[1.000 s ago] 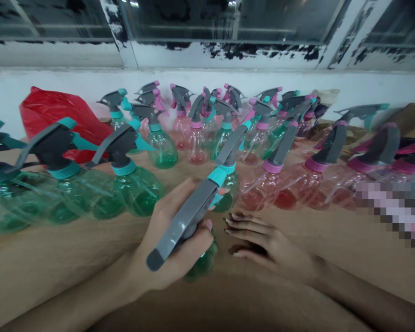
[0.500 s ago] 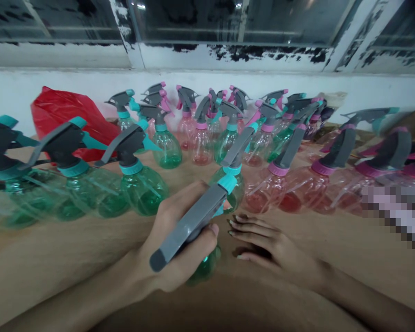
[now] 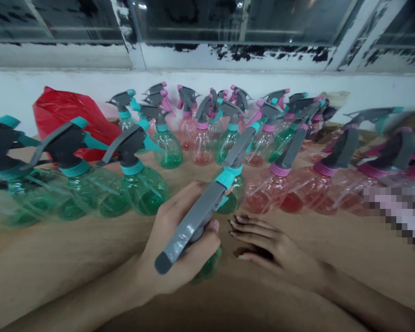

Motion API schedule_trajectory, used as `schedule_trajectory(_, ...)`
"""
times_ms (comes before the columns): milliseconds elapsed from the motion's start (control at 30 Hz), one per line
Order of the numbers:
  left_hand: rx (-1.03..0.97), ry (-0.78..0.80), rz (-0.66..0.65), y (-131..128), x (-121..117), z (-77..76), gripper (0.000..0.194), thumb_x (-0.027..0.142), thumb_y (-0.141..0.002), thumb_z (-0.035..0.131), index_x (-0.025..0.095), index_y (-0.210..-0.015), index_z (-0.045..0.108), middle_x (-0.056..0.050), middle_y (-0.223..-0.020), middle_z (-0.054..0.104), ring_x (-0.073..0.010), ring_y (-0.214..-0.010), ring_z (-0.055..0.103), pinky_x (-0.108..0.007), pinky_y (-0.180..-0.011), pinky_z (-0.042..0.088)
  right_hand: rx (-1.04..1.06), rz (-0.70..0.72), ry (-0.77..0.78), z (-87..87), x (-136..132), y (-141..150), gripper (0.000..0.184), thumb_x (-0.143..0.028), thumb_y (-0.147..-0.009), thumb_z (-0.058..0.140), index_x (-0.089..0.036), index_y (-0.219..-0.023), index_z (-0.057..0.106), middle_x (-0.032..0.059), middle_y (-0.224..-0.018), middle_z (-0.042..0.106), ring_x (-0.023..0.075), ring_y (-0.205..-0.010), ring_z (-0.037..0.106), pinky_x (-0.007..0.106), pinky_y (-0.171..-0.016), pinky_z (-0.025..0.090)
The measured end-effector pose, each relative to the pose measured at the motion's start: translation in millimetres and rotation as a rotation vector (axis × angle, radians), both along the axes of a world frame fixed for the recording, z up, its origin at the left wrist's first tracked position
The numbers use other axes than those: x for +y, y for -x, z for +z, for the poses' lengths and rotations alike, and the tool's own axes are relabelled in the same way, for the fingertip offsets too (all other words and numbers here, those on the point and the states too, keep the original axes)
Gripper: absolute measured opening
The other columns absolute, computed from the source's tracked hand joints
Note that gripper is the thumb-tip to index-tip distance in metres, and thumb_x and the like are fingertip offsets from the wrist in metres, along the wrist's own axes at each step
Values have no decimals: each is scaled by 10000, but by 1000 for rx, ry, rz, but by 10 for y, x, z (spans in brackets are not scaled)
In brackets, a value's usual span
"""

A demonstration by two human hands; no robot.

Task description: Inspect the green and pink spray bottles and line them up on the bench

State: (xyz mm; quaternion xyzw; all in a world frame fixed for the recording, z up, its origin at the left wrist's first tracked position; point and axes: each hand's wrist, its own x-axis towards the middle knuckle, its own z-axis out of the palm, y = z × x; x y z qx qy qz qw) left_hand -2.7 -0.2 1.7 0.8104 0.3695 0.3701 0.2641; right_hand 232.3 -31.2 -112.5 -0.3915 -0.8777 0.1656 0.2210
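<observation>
My left hand is wrapped round the neck of a spray bottle with a grey head, a turquoise nozzle and a green body. The nozzle points away from me, and the hand hides most of the bottle. Palm down on the tabletop, my right hand has its fingers stretched out and holds nothing. Just beyond the held nozzle stands another green spray bottle, partly covered by it. To its right is a pink spray bottle with a pink collar; to its left is a green spray bottle.
Front rows of green bottles on the left and pink bottles on the right flank my hands. Several mixed bottles stand behind, near the white wall. A red plastic bag lies at the back left of the wooden table.
My left hand and the spray bottle in it have shifted slightly to the right, with the grey head tilting a little. My right hand rests where it was.
</observation>
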Motion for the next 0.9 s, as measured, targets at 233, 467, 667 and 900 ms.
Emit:
schedule_trajectory(233, -17, -23, -38, 29, -14, -5, 194, 120, -739, 509, 263, -869, 487, 19, -766, 528, -170, -633, 561, -313, -630, 506, 14, 8, -1, 7, 6, 3, 422, -351, -914, 561, -252, -1321, 506, 34, -1365, 545, 213, -1319, 426, 451, -1095, 382)
schedule_trajectory(467, 17, -24, -42, 12, -8, 5, 243, 113, -751, 502, 262, -943, 514, 19, -799, 544, -167, -683, 583, -304, -685, 512, 29, 6, 9, 8, 4, 6, 408, -337, -910, 568, -261, -1308, 520, 36, -1364, 547, 216, -1317, 429, 456, -1089, 388)
schedule_trajectory(667, 11, -31, -58, -3, 7, 20, 307, 94, -758, 498, 240, -1024, 542, 19, -807, 537, -154, -671, 570, -300, -674, 510, 67, 11, 1, 4, 9, 6, 423, -335, -899, 583, -272, -1312, 518, 39, -1350, 559, 220, -1307, 442, 455, -1080, 395)
schedule_trajectory(900, 24, -49, -47, 11, -3, 8, 259, 102, -775, 496, 223, -998, 551, 16, -823, 555, -149, -699, 582, -290, -715, 510, 25, 20, 8, 7, 10, -3, 416, -354, -912, 561, -252, -1313, 514, 38, -1360, 551, 212, -1327, 414, 447, -1096, 376)
